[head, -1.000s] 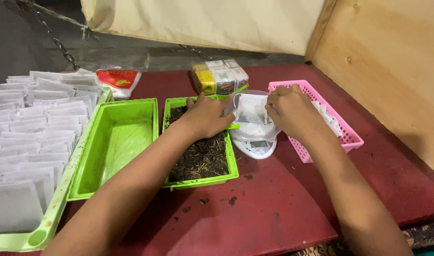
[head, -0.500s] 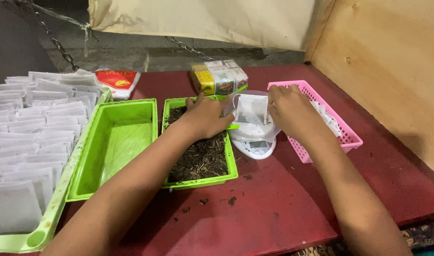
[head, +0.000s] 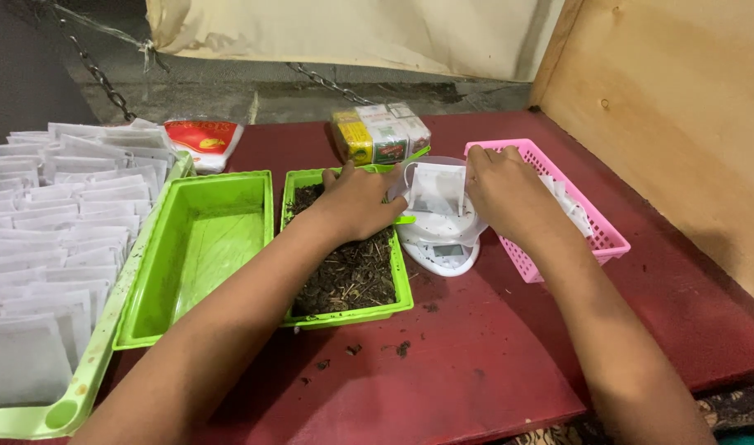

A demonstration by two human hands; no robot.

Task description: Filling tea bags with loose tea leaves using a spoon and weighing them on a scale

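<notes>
empty green tray [head: 197, 247] | white sachets tray [head: 51, 239] | red packet [head: 204, 138] | carton block [head: 382, 132]

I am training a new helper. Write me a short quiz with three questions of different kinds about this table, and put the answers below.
1. True or false: the left hand is over the green tray of dark loose leaves.
2. Multiple choice: where is the small white bag that the right hand holds? A) in the pink basket; B) over the white scale; C) in the empty green tray.
3. Fill in: the rows of white bags lie at the person's far ____ side.

Key: 1 true. 2 B. 3 left.
</notes>
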